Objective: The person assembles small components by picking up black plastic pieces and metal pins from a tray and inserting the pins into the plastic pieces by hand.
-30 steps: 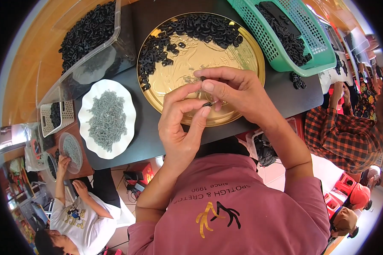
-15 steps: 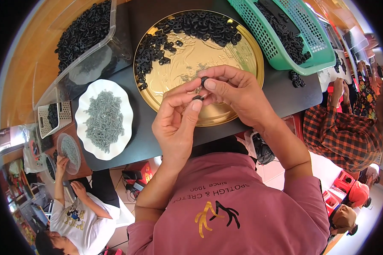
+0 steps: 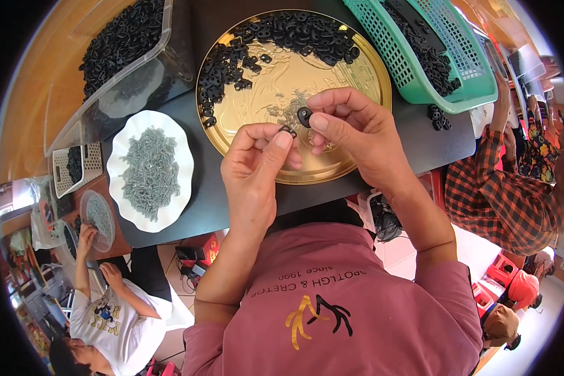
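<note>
Both my hands are over the near half of a round gold tray. My left hand pinches a small black plastic piece between thumb and index finger. Just right of it, my right hand grips a rounded black plastic piece with a hole in its fingertips. A narrow gap separates the two pieces. Beyond my fingers, a small heap of screws lies on the tray. Many similar black pieces line its far and left edges.
A white scalloped dish of grey screws stands left of the tray. Behind it is a clear bin of black parts. At the far right sits a green basket, with loose black parts beside it. Other people sit on both sides.
My right hand has turned its black piece so the hole shows. My left hand's piece has risen slightly, and its fingers have shifted around it.
</note>
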A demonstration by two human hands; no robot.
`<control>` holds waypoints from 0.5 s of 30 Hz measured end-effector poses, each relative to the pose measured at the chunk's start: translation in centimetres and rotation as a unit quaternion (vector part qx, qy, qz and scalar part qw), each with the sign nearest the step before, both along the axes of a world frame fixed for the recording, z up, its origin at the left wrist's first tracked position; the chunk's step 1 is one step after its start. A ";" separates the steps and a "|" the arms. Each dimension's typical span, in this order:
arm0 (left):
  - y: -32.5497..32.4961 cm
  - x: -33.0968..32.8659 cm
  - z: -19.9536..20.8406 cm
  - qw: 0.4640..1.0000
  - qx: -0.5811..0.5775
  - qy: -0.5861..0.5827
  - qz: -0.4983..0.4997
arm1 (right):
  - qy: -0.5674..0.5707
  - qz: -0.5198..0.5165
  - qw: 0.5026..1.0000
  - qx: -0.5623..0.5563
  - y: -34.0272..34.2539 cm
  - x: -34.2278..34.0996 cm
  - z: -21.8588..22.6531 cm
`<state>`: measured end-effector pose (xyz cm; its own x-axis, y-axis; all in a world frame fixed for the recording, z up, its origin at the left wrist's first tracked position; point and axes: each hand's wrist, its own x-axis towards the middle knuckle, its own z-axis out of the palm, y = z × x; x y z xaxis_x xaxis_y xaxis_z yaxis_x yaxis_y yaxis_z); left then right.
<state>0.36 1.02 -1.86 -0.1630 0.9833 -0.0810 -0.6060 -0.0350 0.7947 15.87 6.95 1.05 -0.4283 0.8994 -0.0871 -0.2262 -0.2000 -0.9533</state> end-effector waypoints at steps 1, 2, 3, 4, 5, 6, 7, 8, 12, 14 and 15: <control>0.0 0.0 0.1 1.000 -0.006 -0.007 -0.004 | -0.002 0.000 1.000 0.004 -0.1 0.0 0.1; 0.0 0.0 0.1 1.000 -0.012 -0.013 -0.008 | -0.003 0.001 1.000 0.003 -0.1 0.0 0.2; 0.0 0.0 0.1 1.000 -0.013 -0.014 -0.007 | -0.007 0.000 1.000 0.005 -0.2 -0.1 0.3; 0.0 0.0 0.1 1.000 -0.016 -0.009 -0.013 | -0.011 -0.002 1.000 0.006 -0.2 -0.1 0.4; 0.0 -0.1 0.2 1.000 -0.018 -0.004 -0.020 | -0.011 -0.001 1.000 0.006 -0.3 -0.1 0.4; 0.0 0.0 0.2 1.000 -0.018 -0.004 -0.019 | -0.014 0.000 1.000 0.006 -0.3 -0.1 0.5; 0.0 0.0 0.3 1.000 -0.020 -0.005 -0.022 | -0.017 0.002 1.000 0.006 -0.3 -0.1 0.5; 0.0 0.0 0.4 0.999 -0.022 -0.006 -0.025 | -0.017 0.002 1.000 0.006 -0.4 -0.1 0.5; -0.1 0.0 0.4 0.999 -0.018 -0.007 -0.027 | -0.019 0.003 1.000 0.016 -0.5 0.0 0.5; -0.1 0.0 0.3 0.999 -0.017 -0.009 -0.029 | -0.023 0.005 1.000 0.021 -0.7 0.0 0.6; -0.1 0.1 0.4 0.999 -0.017 -0.009 -0.028 | -0.027 0.002 0.999 0.029 -0.8 -0.1 0.6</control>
